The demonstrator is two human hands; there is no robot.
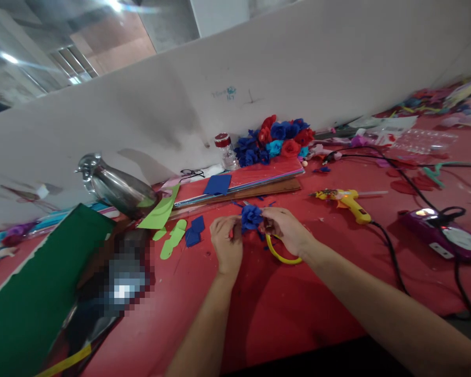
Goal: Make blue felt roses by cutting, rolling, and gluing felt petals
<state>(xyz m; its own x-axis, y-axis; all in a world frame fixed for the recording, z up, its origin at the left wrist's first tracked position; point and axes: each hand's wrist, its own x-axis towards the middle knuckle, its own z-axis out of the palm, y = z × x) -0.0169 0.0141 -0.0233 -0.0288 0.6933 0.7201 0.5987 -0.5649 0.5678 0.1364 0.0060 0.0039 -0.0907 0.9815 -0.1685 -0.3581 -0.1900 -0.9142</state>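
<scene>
A ruffled blue paper flower (251, 217) is held up between my two hands above the red table. My left hand (226, 245) is closed on its left side, thumb and fingers bent at the petals. From the other side my right hand (286, 228) pinches the flower's right edge. Below the right hand is a yellow loop (284, 258), perhaps a scissors handle; the hand and flower hide the rest. Blue paper pieces (194, 231) and light green cut paper shapes (173, 239) lie left of my left hand.
A yellow glue gun (347, 203) lies to the right, its cord running toward a purple power box (441, 233). Red and blue paper flowers (277, 139) are piled behind, beside a glass jar (226, 152). A metal jug (115, 183) and green board (43, 293) occupy the left.
</scene>
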